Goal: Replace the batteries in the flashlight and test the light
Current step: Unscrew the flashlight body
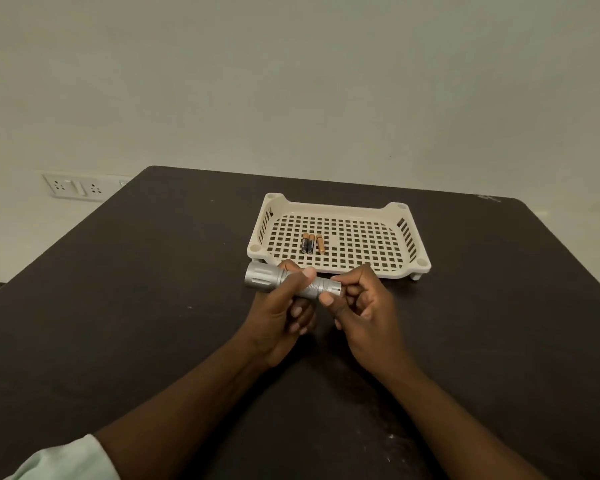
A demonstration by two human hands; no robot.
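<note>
Dark bench (pixel 118 306), mid-span: flashlight (pixel 291 281) is gripped at the barrel by left hand (pixel 281 313); tail cap (pixel 333 289) is pinched by right hand (pixel 364 306), likely for unscrewing. Batteries (pixel 311 243) are staged in tray (pixel 406 244) behind.

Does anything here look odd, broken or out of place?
Nothing stands out. The left hand and right hand hold the silver flashlight level above the dark table. Three batteries lie side by side in the white tray, nothing spilled.
</note>
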